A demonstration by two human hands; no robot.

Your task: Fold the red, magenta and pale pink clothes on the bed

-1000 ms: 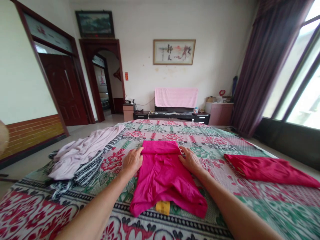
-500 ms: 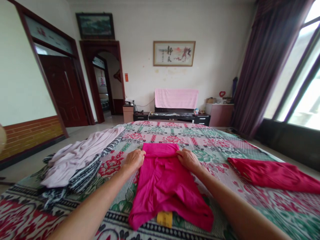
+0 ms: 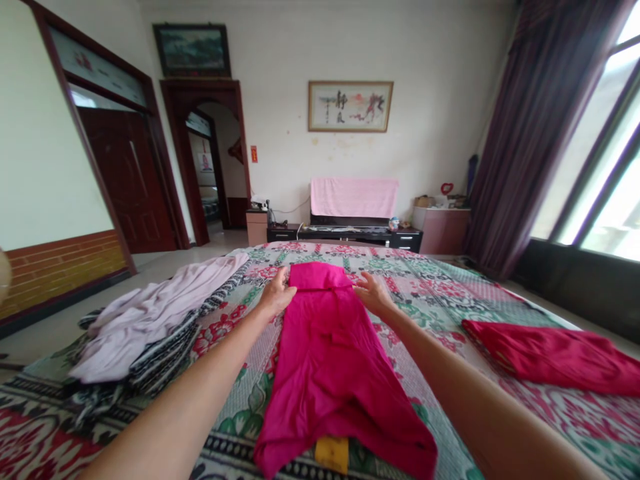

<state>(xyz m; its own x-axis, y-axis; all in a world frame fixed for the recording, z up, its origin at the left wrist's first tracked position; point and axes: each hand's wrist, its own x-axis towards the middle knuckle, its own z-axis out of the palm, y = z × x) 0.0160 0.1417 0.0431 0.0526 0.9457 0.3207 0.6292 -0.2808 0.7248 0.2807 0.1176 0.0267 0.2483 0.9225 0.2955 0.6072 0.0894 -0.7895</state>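
A bright pink garment [image 3: 333,360] lies lengthwise in front of me on the flowered bedspread [image 3: 235,407]. Its far end is turned over into a flat band, and its near end spreads wider, with some creases. My left hand [image 3: 277,292] is at the left edge of that band, thumb and fingers apart. At the band's right edge my right hand [image 3: 374,293] has its fingers spread, the thumb close to the cloth. Whether either thumb touches the fabric is hard to tell. A yellow patch [image 3: 331,455] shows at the garment's near edge.
A pale pink cloth [image 3: 165,300] lies over a black-and-white striped textile [image 3: 167,357] on the left. On the right is a folded red cloth [image 3: 555,353]. Beyond the bed stands a low black cabinet [image 3: 345,235], with a pink towel [image 3: 354,197] draped above it.
Both hands have moved away from me and their grip on the garment has loosened. The garment's folded far end has shifted farther away, and the body looks longer and flatter.
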